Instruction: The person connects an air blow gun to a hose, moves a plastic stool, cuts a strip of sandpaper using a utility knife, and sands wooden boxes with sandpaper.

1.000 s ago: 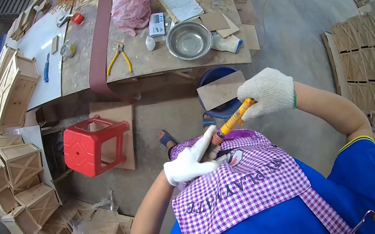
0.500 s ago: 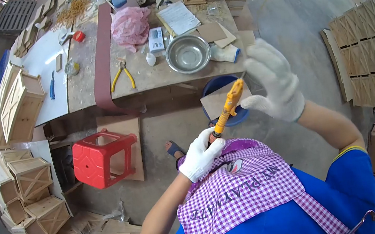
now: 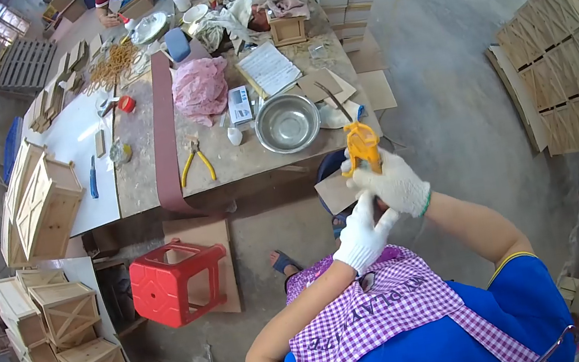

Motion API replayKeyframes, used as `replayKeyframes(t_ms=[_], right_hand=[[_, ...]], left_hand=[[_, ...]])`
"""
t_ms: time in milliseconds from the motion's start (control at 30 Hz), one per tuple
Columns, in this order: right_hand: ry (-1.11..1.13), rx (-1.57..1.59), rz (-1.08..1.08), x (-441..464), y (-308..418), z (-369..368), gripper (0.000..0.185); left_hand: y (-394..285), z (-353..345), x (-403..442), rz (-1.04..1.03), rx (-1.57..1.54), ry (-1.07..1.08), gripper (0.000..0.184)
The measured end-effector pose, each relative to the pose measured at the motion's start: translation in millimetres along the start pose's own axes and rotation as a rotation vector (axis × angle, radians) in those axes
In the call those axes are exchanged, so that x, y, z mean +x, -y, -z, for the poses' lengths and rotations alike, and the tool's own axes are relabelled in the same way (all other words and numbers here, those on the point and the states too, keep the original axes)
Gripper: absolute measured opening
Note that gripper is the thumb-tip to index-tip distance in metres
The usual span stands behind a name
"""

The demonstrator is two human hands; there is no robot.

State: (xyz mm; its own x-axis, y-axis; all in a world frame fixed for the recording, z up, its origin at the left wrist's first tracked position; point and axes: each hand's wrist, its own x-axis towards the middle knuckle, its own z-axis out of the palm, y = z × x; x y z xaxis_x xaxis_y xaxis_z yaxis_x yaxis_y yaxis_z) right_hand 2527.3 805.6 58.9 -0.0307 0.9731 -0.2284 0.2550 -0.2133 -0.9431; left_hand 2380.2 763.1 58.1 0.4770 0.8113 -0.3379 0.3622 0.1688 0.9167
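Yellow tool [image 3: 362, 141] jutting up beyond both hands on my remote view, my right grip [image 3: 400, 188] closed round its handle, my left grip [image 3: 361, 238] curled about its lower end, steel bowl [image 3: 287, 124] farther out on the bench [image 3: 233, 169]

Apron [image 3: 383, 318] lettering: "MY PLAYMATE", partly creased. Shirt [image 3: 438, 356]: yellow characters, illegible. Paper [image 3: 269, 69], box [image 3: 239, 105]: print too small.

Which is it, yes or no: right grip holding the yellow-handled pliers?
No, the right grip holds a different yellow tool, while the yellow-handled pliers lie on the table.
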Motion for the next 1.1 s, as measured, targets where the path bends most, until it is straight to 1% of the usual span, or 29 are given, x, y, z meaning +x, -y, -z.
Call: replayKeyframes(t_ms=[67, 100, 167, 200, 233, 300, 333, 400, 433, 500, 533, 567, 633, 667, 733, 800, 833, 867, 900, 933, 967, 1000, 1033, 1067, 1100], right_hand=[[0.049, 0.421, -0.235, 7, 23, 16, 0.03], [-0.014, 0.439, -0.167, 15, 19, 20, 0.03], [-0.033, 0.485, -0.165, 29, 15, 35, 0.033], [-0.044, 0.56, -0.158, 35, 9, 40, 0.034], [-0.048, 0.56, -0.16, 37, 11, 42, 0.034], [-0.093, 0.644, -0.21, 38, 18, 44, 0.035], [-0.097, 0.644, -0.211, 38, 20, 44, 0.035], [-0.107, 0.645, -0.278, 38, 25, 42, 0.037], [-0.111, 0.646, -0.277, 37, 27, 42, 0.037], [-0.04, 0.709, -0.189, 37, 30, 42, 0.038], [-0.041, 0.71, -0.19, 37, 30, 42, 0.038], [-0.001, 0.709, -0.192, 36, 29, 42, 0.039], [0.035, 0.707, -0.195, 35, 24, 45, 0.041], [0.015, 0.683, -0.191, 38, 18, 48, 0.04], [-0.009, 0.659, -0.185, 36, 16, 50, 0.039], [-0.073, 0.682, -0.138, 30, 19, 49, 0.037], [-0.073, 0.683, -0.142, 31, 18, 51, 0.037], [-0.139, 0.702, -0.133, 34, 15, 57, 0.036], [-0.206, 0.719, -0.121, 37, 13, 63, 0.035], [-0.297, 0.741, -0.08, 46, 11, 67, 0.037], [-0.298, 0.742, -0.076, 49, 9, 70, 0.037], [-0.271, 0.65, -0.127, 48, 7, 70, 0.036], [-0.242, 0.557, -0.183, 46, 7, 68, 0.035], [-0.242, 0.557, -0.189, 44, 8, 65, 0.035], [-0.203, 0.534, -0.131, 40, 11, 59, 0.034]], left_hand=[[15, -6, -2, -0.128, -0.243, -0.041, 0.067], [19, 1, -6, -0.025, -0.207, 0.081, 0.085], [49, -9, -7, -0.009, -0.622, 0.096, 0.082], [64, -12, -7, 0.015, -0.674, 0.105, 0.081], [77, -14, -7, 0.017, -0.675, 0.109, 0.081], [95, -15, -5, -0.028, -0.481, 0.131, 0.078], [91, -11, -7, -0.028, -0.481, 0.135, 0.078], [79, -1, -10, 0.045, -0.244, 0.266, 0.073], [79, -1, -10, 0.044, -0.242, 0.27, 0.073], [81, -2, -11, -0.043, -0.041, 0.342, 0.072], [64, 0, -15, -0.004, -0.017, 0.321, 0.063], [56, 1, -14, -0.003, -0.017, 0.323, 0.063], [48, 0, -12, 0.065, 0.002, 0.358, 0.043], [50, -1, -11, 0.063, 0.003, 0.362, 0.043], [56, -3, -8, 0.155, 0.048, 0.298, 0.032], [59, -1, -9, 0.148, 0.045, 0.291, 0.033], [61, 0, -11, 0.151, 0.096, 0.315, 0.031], [64, -1, -13, 0.153, 0.146, 0.341, 0.029], [89, -12, -17, 0.164, -0.026, 0.321, 0.026], [91, -16, -20, 0.168, -0.196, 0.296, 0.024], [92, -21, -24, 0.168, -0.491, 0.261, 0.019], [96, -22, -24, 0.112, -0.463, 0.237, 0.018], [81, -16, -21, 0.06, -0.437, 0.211, 0.018], [76, -15, -16, 0.039, -0.376, 0.178, 0.018], [68, -12, -14, 0.038, -0.376, 0.179, 0.018]])
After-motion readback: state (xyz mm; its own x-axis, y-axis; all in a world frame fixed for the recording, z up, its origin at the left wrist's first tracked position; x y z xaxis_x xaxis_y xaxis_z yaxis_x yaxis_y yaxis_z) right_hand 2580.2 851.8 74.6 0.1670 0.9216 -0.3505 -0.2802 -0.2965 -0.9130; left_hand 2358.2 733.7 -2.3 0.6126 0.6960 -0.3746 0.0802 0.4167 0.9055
